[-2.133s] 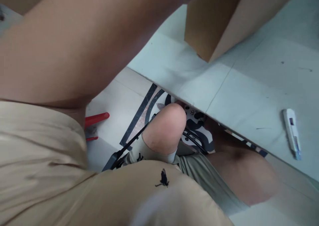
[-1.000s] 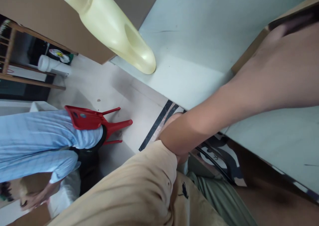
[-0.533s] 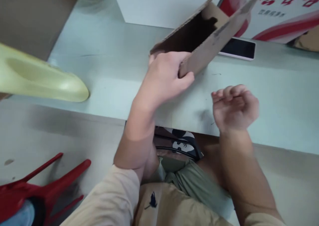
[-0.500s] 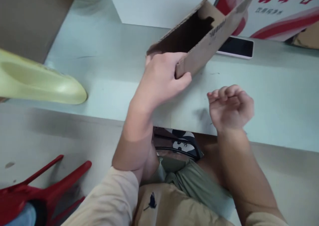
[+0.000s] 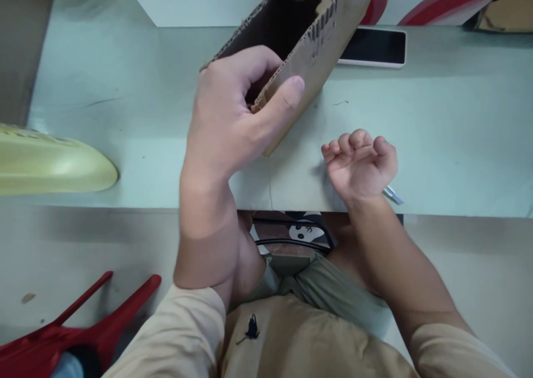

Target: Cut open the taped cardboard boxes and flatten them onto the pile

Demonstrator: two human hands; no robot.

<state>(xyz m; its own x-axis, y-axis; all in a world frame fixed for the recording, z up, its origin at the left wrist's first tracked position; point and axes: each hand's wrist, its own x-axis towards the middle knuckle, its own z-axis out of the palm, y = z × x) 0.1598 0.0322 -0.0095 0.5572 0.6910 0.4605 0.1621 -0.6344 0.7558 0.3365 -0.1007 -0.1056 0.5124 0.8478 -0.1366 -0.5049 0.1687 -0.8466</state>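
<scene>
My left hand [image 5: 237,106] grips the near end of a cardboard box [image 5: 310,61], thumb outside its near wall and fingers inside the open top. The box stands slantwise on the pale green table [image 5: 449,128], its dark inside partly hidden by the hand. To the right, my right hand [image 5: 360,164] is palm up with curled fingers; whether anything small is in them I cannot tell. A thin silvery object [image 5: 392,195] shows on the table beside the right wrist.
Behind the box lies a phone [image 5: 375,48] with a dark screen. A white and red carton [image 5: 433,3] stands at the back. At the left is a yellow-green container [image 5: 54,167]. A red stool [image 5: 95,322] stands on the floor at lower left.
In the view, the box and my left hand have shifted left, and the left thumb is raised farther along the wall. My right hand appears slightly farther left; the silvery object now shows beside it.
</scene>
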